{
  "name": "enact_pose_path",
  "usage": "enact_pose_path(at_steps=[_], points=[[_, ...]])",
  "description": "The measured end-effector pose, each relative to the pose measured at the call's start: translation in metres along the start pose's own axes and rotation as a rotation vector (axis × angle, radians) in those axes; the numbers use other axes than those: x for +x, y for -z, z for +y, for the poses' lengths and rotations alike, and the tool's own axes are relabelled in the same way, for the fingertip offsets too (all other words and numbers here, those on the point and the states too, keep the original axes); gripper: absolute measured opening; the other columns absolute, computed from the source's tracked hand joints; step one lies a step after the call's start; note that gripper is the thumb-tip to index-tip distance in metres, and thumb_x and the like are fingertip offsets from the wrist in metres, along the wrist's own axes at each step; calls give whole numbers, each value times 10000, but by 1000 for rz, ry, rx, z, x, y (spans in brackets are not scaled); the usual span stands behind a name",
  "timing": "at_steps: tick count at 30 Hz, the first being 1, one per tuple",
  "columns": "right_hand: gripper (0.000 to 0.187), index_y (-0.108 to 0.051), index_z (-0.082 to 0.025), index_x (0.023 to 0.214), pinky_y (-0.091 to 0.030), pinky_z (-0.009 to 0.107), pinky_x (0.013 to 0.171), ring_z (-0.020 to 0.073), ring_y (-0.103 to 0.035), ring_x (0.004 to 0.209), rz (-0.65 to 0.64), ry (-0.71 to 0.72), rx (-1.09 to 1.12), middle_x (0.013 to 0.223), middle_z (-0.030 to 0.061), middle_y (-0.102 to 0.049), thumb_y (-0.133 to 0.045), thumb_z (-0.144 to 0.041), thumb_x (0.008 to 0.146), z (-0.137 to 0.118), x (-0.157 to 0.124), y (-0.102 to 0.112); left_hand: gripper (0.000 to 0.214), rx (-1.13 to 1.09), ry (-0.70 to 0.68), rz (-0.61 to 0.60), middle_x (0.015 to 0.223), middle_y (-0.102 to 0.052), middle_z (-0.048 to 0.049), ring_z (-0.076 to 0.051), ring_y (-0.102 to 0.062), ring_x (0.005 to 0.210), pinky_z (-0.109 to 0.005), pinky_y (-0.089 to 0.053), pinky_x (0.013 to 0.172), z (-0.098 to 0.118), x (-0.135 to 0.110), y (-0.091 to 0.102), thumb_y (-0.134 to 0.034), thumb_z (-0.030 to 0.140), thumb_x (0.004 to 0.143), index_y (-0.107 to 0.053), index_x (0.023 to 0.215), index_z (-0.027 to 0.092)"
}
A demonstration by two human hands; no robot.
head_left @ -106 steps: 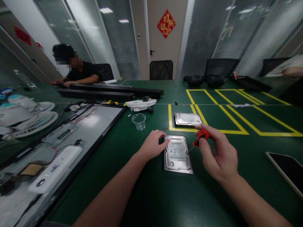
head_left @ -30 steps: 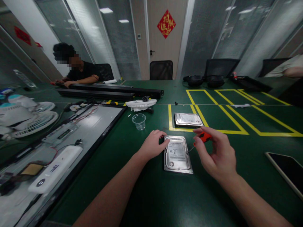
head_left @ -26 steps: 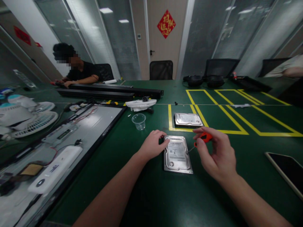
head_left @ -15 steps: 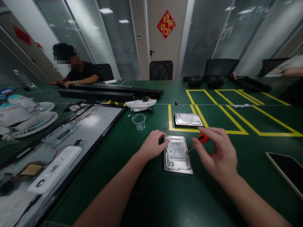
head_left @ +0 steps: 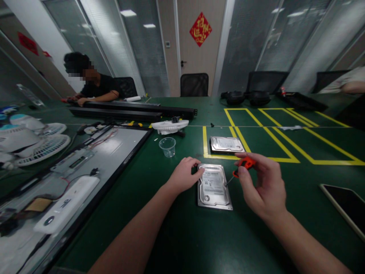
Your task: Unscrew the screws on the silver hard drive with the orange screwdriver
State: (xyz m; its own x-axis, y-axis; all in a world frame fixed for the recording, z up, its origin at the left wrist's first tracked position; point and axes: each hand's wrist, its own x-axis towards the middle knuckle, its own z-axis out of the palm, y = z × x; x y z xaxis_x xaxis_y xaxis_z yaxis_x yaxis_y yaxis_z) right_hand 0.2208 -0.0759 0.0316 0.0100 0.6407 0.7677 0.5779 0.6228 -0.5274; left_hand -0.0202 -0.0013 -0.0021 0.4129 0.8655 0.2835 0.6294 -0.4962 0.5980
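Note:
A silver hard drive (head_left: 213,188) lies flat on the green table, label side up. My left hand (head_left: 186,173) grips its upper left edge, thumb on the top face and fingers curled at the side. In my right hand (head_left: 264,182) is a screwdriver (head_left: 246,163) with a red and black handle, held between thumb and fingers. Its thin shaft slants down left, and the tip meets the drive's right edge. Behind, a second hard drive (head_left: 226,144) rests inside a yellow tape outline. A clear plastic cup (head_left: 167,146) stands beyond my left hand; its contents are hard to make out.
At left lies a large flat panel (head_left: 114,148) bearing a white power strip (head_left: 68,205), with white fans (head_left: 40,140) beyond. A phone (head_left: 346,207) lies at right. Long black bars (head_left: 128,110) stretch in front of a seated person (head_left: 98,85). A white part (head_left: 169,125) sits behind the cup.
My right thumb and fingers have shifted around the screwdriver handle, showing more of it. The screwdriver tip stays at the drive's right edge. My left hand and the drive keep their places.

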Motion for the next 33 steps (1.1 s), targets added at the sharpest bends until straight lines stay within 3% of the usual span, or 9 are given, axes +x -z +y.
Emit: enact_pose_path(at_steps=[3, 9, 18, 26, 33], points=[[590, -572, -277, 1396, -575, 501, 959, 283, -664, 1128, 12, 117, -72, 1241, 108, -664, -755, -135, 854, -3, 7, 2, 225, -6, -2, 2, 1062, -703, -81, -252, -636, 1024, -403, -518, 917, 0, 0, 0, -631, 363, 974, -719, 1093, 193], [610, -610, -265, 1371, -582, 406, 814, 242, -657, 990, 48, 209, -174, 1115, 94, -653, -810, -118, 814, -9, 14, 4, 224, -11, -5, 2, 1054, -703, -83, -253, -638, 1027, -407, -524, 914, 1, 0, 1, -634, 358, 972, -717, 1090, 186], [586, -542, -261, 1453, -568, 476, 975, 264, -684, 1108, -23, 110, -65, 1260, 104, -689, -655, -99, 901, -8, 7, 5, 219, -11, 4, 5, 1052, -706, -80, -253, -640, 1026, -410, -526, 926, 1, 0, 0, -634, 366, 970, -718, 1078, 195], [618, -592, -258, 1393, -575, 430, 867, 251, -659, 1027, 25, 200, -152, 1144, 99, -665, -791, -113, 827, -8, 14, 4, 225, -9, -4, 8, 1046, -701, -81, -252, -636, 1009, -415, -527, 912, 0, 0, 0, -625, 365, 976, -717, 1089, 194], [623, -539, -267, 1443, -565, 492, 940, 278, -695, 1067, -24, 65, -31, 1231, 106, -678, -696, -90, 867, -3, 4, 3, 236, -14, 5, -5, 1057, -699, -85, -255, -631, 1014, -414, -524, 906, 4, -1, 2, -626, 355, 980, -724, 1099, 176]])
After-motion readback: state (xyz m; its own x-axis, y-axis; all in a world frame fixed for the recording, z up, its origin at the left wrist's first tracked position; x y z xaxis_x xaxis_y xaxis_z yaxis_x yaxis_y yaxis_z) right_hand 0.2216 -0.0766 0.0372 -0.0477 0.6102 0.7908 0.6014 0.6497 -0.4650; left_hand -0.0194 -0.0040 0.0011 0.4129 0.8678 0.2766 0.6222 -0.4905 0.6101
